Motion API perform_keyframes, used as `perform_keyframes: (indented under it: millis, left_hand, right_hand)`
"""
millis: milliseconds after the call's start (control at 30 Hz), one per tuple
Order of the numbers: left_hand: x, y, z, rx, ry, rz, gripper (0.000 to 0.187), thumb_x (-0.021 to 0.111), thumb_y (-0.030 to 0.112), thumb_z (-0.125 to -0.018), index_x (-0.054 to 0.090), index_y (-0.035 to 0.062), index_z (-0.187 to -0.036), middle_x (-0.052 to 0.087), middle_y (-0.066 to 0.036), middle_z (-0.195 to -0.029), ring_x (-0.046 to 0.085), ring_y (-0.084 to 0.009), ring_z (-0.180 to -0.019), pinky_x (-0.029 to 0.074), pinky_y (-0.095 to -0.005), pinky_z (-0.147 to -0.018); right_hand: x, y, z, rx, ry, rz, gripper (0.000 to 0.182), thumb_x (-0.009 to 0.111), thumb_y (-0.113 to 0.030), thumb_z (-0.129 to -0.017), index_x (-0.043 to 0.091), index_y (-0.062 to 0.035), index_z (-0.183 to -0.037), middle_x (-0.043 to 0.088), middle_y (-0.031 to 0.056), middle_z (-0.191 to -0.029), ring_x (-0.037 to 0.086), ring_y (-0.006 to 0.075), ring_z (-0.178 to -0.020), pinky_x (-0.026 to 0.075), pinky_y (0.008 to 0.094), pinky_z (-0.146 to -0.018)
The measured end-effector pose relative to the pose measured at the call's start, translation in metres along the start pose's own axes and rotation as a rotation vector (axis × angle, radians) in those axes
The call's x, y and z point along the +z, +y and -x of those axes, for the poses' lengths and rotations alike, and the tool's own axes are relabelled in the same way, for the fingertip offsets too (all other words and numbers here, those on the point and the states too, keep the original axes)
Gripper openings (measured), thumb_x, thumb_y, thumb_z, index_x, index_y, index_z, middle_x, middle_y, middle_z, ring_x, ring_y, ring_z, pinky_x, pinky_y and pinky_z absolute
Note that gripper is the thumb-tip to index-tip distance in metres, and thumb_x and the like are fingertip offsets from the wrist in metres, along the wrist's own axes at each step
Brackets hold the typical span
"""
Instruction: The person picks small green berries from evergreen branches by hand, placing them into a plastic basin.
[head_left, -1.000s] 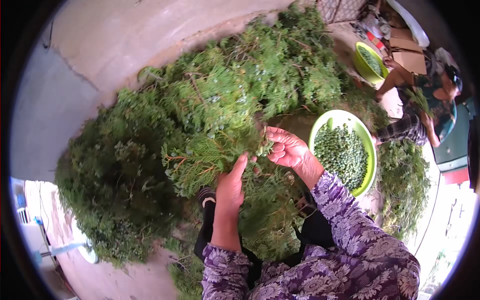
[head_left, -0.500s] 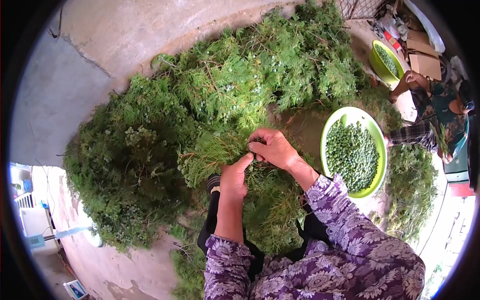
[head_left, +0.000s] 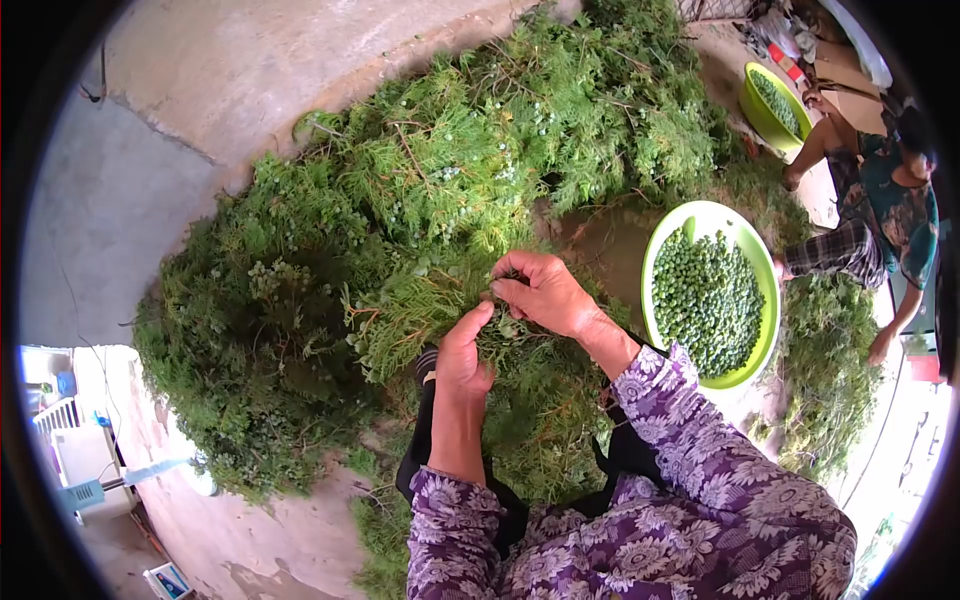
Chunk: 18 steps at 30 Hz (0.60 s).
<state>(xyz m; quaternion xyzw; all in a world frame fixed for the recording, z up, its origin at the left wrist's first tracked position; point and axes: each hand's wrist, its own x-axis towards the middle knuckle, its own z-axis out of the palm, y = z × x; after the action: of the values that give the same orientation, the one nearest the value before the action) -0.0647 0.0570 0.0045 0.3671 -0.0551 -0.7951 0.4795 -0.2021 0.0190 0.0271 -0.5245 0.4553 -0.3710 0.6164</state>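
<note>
My left hand (head_left: 466, 348) is closed around a feathery green conifer sprig (head_left: 400, 318), which fans out to the left of my thumb. Close beside it, my right hand (head_left: 548, 298) has its fingers curled in a pinch at the stem end of the sprig; what lies between those fingertips is hidden. Around both hands spreads a big heap of cut conifer branches (head_left: 440, 150) dotted with pale bluish-green cones. To the right of my right hand stands a lime-green basin (head_left: 773, 318) holding many small round green cones (head_left: 705, 300).
Another person (head_left: 895, 200) sits at the right edge, one arm reaching down toward the branches. Behind them is a second green basin (head_left: 752, 110) with green cones, near cardboard (head_left: 850, 110). A pale blue fan (head_left: 85, 495) stands at the lower left. Concrete floor (head_left: 290, 545) borders the heap.
My hands have shifted slightly, with my left thumb now a little apart from my right fingers. The other person has leaned and lowered an arm toward the branches at the right.
</note>
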Motion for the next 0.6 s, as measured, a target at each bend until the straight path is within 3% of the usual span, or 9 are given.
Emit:
perform_keyframes:
  millis: [67,167,300,400,467,600]
  left_hand:
    - [-0.005,-0.001,-0.005,0.016,-0.14,0.053,0.023,0.053,0.021,-0.082,0.054,0.0035,-0.096,0.059,-0.007,-0.083,0.058,-0.0185,-0.071,0.05,-0.0312,-0.065]
    - [0.013,0.002,0.003,0.037,-0.026,0.088,0.023,0.051,0.023,-0.084,0.054,0.004,-0.097,0.058,-0.006,-0.083,0.057,-0.0175,-0.069,0.05,-0.0301,-0.064]
    - [0.004,0.001,0.001,0.013,-0.107,0.039,0.027,0.056,0.022,-0.081,0.053,0.0035,-0.1,0.058,-0.005,-0.086,0.056,-0.0158,-0.073,0.048,-0.0309,-0.066]
    - [0.005,0.001,0.0,0.048,-0.082,-0.025,0.027,0.057,0.02,-0.08,0.054,0.0028,-0.099,0.058,-0.005,-0.084,0.056,-0.0156,-0.072,0.048,-0.0299,-0.065]
    - [0.013,0.003,0.005,-0.005,0.048,-0.014,0.024,0.057,0.017,-0.078,0.055,0.0025,-0.096,0.058,-0.005,-0.081,0.056,-0.0161,-0.07,0.048,-0.0295,-0.064]
    - [0.001,0.002,0.0,0.019,-0.071,0.018,0.018,0.056,0.013,-0.077,0.055,0.0017,-0.091,0.059,-0.008,-0.081,0.057,-0.0189,-0.065,0.049,-0.0296,-0.059]
  right_hand:
    - [0.001,-0.003,0.001,0.0,0.022,-0.02,0.007,0.055,-0.006,-0.081,0.053,0.0004,-0.084,0.052,-0.0009,-0.061,0.049,0.0034,-0.051,0.041,0.02,-0.045]
    - [-0.001,-0.002,0.0,-0.007,0.037,0.001,0.008,0.056,-0.008,-0.083,0.054,-0.0023,-0.088,0.051,-0.0032,-0.062,0.048,0.002,-0.051,0.04,0.0174,-0.044]
    - [-0.002,-0.004,0.0,0.006,0.051,-0.015,0.007,0.055,-0.008,-0.083,0.053,-0.0023,-0.088,0.051,-0.003,-0.063,0.048,0.0025,-0.051,0.04,0.0179,-0.045]
    - [0.004,0.006,-0.002,-0.1,0.068,0.064,0.007,0.055,-0.007,-0.083,0.053,-0.0025,-0.088,0.051,-0.0028,-0.062,0.048,0.0027,-0.051,0.04,0.0183,-0.045]
    - [0.006,0.007,-0.001,-0.24,0.132,0.241,0.006,0.055,-0.006,-0.083,0.053,-0.0022,-0.087,0.05,-0.0028,-0.062,0.048,0.0029,-0.051,0.04,0.0186,-0.045]
    - [-0.001,0.001,-0.003,-0.068,0.083,-0.038,0.005,0.055,-0.006,-0.084,0.052,-0.0025,-0.086,0.049,-0.0029,-0.061,0.046,0.0029,-0.05,0.038,0.0186,-0.044]
